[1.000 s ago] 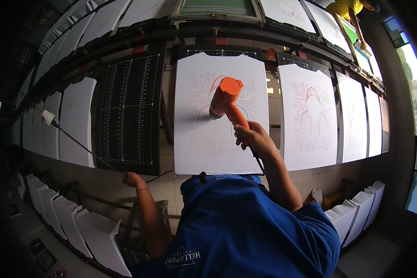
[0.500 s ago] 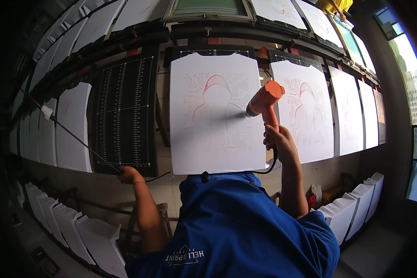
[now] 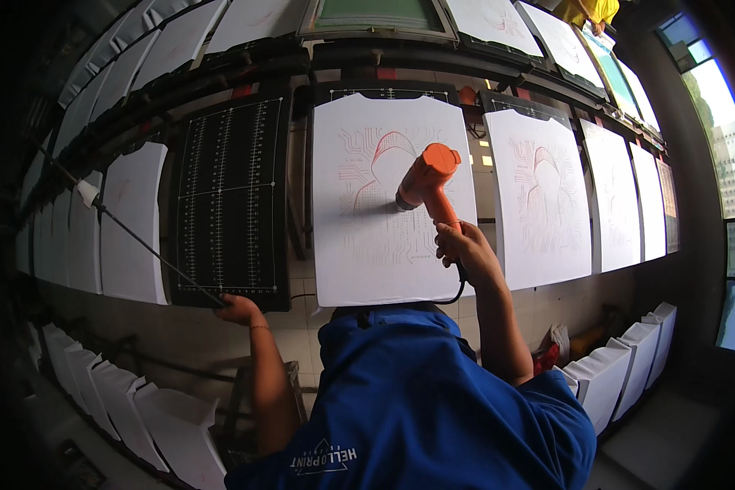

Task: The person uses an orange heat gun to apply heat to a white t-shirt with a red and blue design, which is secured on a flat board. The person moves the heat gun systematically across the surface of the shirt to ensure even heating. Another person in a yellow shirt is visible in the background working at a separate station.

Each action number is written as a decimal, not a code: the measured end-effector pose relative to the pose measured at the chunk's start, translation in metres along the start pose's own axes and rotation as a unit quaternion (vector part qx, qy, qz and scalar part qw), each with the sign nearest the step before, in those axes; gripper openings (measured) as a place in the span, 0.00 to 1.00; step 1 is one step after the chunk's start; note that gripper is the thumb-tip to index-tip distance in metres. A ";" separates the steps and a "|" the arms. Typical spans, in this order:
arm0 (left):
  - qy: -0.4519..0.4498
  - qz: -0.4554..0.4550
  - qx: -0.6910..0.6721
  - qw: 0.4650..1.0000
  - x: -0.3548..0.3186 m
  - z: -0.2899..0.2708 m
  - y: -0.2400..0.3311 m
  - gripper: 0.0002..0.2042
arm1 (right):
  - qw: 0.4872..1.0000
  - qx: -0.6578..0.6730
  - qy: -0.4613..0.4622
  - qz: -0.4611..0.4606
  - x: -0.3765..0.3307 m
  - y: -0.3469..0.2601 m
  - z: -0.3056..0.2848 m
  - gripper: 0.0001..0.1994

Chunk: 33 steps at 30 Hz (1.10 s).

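My right hand [image 3: 470, 251] is wrapped round the handle of an orange heat gun [image 3: 433, 175]. Its nozzle points down and left over a white shirt [image 3: 359, 273], which lies flat on a board in front of me. A faint red and grey print of a hooded figure amid circuit-like lines covers the shirt's middle, partly hidden by the gun. At the lower edge of a black marked board [image 3: 235, 196], my left hand [image 3: 242, 310] is closed on a black cord [image 3: 151, 249]. This cord runs up and left to a white connector [image 3: 87, 193].
Another printed white shirt [image 3: 539, 237] lies on the board to the right, with more beyond. A green screen frame [image 3: 376, 15] stands at the far side. Behind me hang several white shirts [image 3: 171, 420]. A person in yellow [image 3: 592, 12] works at the far right.
The heat gun and my right hand have shifted left across the print. My left hand and the cord have moved slightly right, while the boards appear a little farther right in view.
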State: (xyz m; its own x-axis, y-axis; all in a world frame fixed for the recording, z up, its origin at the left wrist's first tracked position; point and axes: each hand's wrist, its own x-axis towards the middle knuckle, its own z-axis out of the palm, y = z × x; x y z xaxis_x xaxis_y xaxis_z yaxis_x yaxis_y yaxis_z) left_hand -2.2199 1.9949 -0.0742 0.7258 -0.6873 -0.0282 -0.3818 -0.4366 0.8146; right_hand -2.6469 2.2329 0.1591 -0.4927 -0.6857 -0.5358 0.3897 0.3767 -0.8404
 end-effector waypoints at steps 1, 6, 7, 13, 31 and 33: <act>-0.002 0.003 -0.005 1.000 0.001 0.002 -0.003 0.29 | 1.000 0.004 0.025 -0.006 -0.006 0.001 -0.013 0.15; 0.022 0.022 0.018 0.999 -0.003 -0.003 0.002 0.27 | 0.991 0.017 0.133 -0.023 -0.032 0.003 -0.056 0.14; 0.019 0.028 0.008 0.999 -0.003 -0.005 0.003 0.27 | 0.991 0.017 0.126 -0.028 -0.032 0.004 -0.056 0.14; 0.009 0.033 -0.041 0.999 -0.014 -0.005 0.019 0.25 | 0.999 0.012 0.036 -0.014 -0.023 0.008 -0.021 0.19; 0.022 0.036 0.018 0.999 -0.004 -0.002 0.000 0.25 | 0.994 0.000 0.104 -0.016 -0.043 0.016 -0.077 0.18; 0.026 0.033 0.002 0.999 -0.009 -0.002 0.006 0.25 | 0.994 0.004 0.105 -0.020 -0.044 0.016 -0.076 0.15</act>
State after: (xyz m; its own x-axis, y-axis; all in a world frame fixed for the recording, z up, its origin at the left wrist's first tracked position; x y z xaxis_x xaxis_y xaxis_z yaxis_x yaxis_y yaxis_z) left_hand -2.2282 1.9996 -0.0677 0.7276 -0.6837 0.0550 -0.4314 -0.3937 0.8117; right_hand -2.6781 2.3165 0.1634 -0.6595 -0.5538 -0.5083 0.3723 0.3467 -0.8609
